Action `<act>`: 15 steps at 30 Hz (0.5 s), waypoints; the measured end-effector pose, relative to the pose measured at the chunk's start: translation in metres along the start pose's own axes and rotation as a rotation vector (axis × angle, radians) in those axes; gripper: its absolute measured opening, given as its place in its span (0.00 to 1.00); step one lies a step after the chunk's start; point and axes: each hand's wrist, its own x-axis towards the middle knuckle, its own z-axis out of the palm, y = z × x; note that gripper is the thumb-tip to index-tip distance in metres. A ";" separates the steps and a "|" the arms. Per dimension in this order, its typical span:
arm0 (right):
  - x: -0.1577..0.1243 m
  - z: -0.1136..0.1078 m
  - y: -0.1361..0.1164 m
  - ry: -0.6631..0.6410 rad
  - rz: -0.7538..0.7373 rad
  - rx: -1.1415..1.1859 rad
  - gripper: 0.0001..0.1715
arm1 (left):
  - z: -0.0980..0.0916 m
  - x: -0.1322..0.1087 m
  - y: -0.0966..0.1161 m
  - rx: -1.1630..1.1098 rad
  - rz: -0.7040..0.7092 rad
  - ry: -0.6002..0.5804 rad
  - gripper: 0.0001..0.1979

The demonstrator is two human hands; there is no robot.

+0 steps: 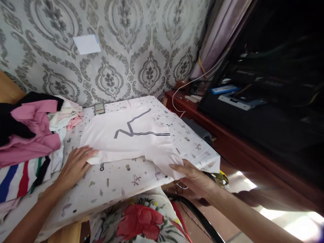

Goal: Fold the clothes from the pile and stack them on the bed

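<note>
Lying spread on the tabletop (pixel 113 182), the white shirt (pixel 106 143) looks light, soft and limp (likely quick to crease), best taken by its edges. The right hand (pixel 193 175) has its fingers clamped on a sleeve (pixel 164 160); the left hand (pixel 78 163) touches the hem corner (pixel 94 160), its grip impossible to tell.

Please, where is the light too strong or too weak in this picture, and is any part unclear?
In the head view, floor patches at lower right look washed out, the black panel at right loses detail in darkness, and the small square object near the white garment is pixelated.
</note>
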 end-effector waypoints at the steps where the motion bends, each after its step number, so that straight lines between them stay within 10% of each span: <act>1: -0.001 0.002 -0.001 -0.012 -0.025 0.050 0.24 | -0.002 0.001 0.003 -0.013 0.022 -0.006 0.18; 9: -0.008 -0.013 0.004 -0.166 -0.039 0.080 0.17 | -0.037 -0.004 -0.002 -0.411 -0.176 -0.291 0.19; 15: -0.015 -0.030 -0.007 -0.053 0.063 -0.627 0.15 | -0.050 -0.001 0.013 -0.379 -0.066 -0.490 0.15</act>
